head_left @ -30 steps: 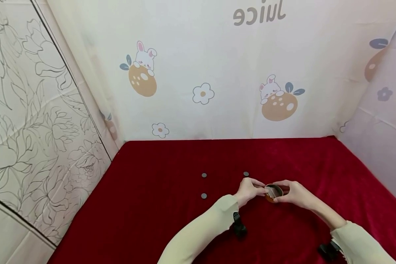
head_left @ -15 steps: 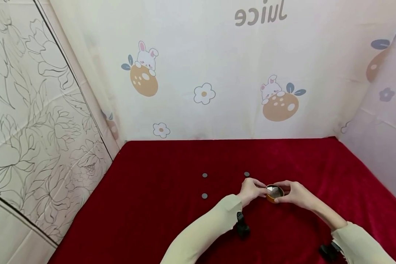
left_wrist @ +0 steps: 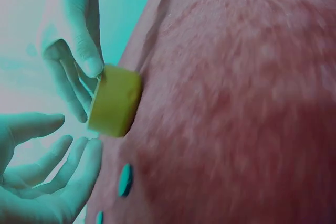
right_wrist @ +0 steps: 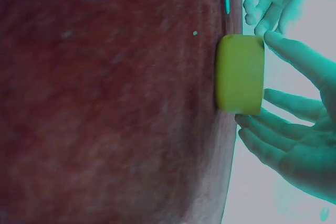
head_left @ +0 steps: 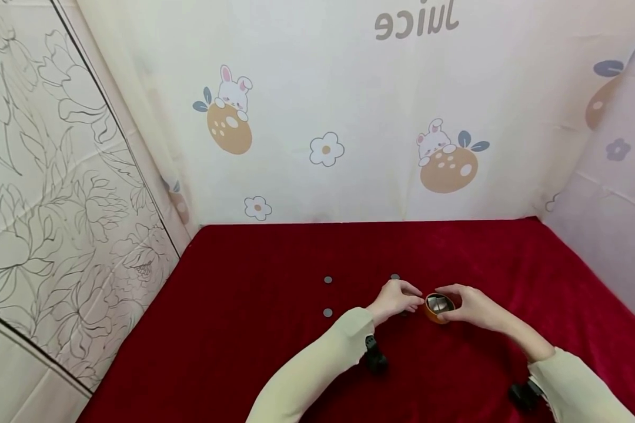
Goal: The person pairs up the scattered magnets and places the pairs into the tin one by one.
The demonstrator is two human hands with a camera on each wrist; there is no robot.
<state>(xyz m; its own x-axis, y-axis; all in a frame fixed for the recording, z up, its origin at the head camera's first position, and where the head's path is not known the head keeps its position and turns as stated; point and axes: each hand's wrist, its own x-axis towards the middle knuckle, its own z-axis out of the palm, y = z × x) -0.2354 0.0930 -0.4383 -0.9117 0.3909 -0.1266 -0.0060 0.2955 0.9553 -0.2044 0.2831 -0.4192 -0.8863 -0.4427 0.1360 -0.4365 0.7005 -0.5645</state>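
Observation:
A small round orange tub (head_left: 433, 315) stands on the red cloth, its top facing up, with something shiny and silvery (head_left: 439, 304) inside that I cannot identify. My right hand (head_left: 473, 306) holds it from the right, thumb and fingertips at opposite sides of its rim. To its left is my left hand (head_left: 395, 299), a small gap away, fingers loosely extended and nothing seen in them. Below the left hand, a grey disc (head_left: 404, 313) is mostly hidden; another grey disc (head_left: 395, 276) lies just behind that hand. Wrist colours look tinted, and the tub (right_wrist: 241, 74) appears yellow-green there.
Two more flat grey discs, a rear one (head_left: 328, 280) and a front one (head_left: 327, 313), lie on the cloth to the left. The red cloth (head_left: 243, 329) covers the table. Patterned curtains (head_left: 370, 188) rise behind it and at both sides.
My left hand, earlier at the tub's rim, has drawn away to the left with its fingers loosened. The right hand stays on the tub. The silvery contents look slightly shifted.

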